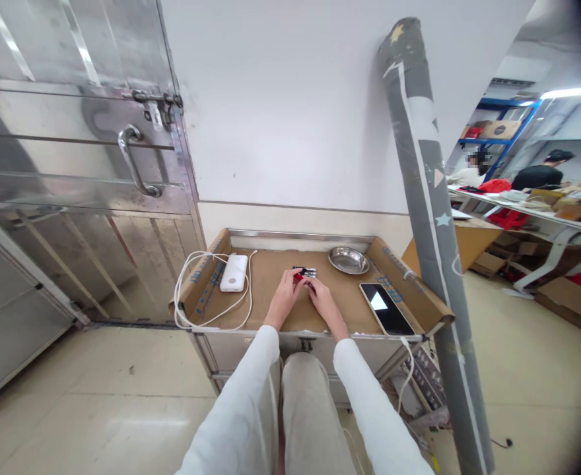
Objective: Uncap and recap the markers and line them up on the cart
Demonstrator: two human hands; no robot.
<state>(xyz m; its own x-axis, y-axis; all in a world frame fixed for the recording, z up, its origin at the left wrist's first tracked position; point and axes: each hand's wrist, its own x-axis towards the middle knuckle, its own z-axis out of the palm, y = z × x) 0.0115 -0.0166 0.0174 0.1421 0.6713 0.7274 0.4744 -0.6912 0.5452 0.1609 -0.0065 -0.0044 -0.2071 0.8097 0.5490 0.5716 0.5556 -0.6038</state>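
Note:
My left hand (283, 298) is closed at the middle of the cardboard-lined tabletop (271, 260), pinching a small red object (298, 277) whose kind is too small to tell. Beside it my right hand (326, 302) has its fingers drawn together, fingertips close to the red object. Something dark shows at those fingertips, too small to name. Just beyond both hands lie several small black and silver pieces (311, 271), partly hidden by the fingers.
A white power bank (234, 273) with a looped white cable (249, 290) lies left. Right are a round metal dish (348, 260) and a phone (386, 309) with a cable. A tall grey patterned roll (429, 171) leans beside the table. Two people sit at a far bench.

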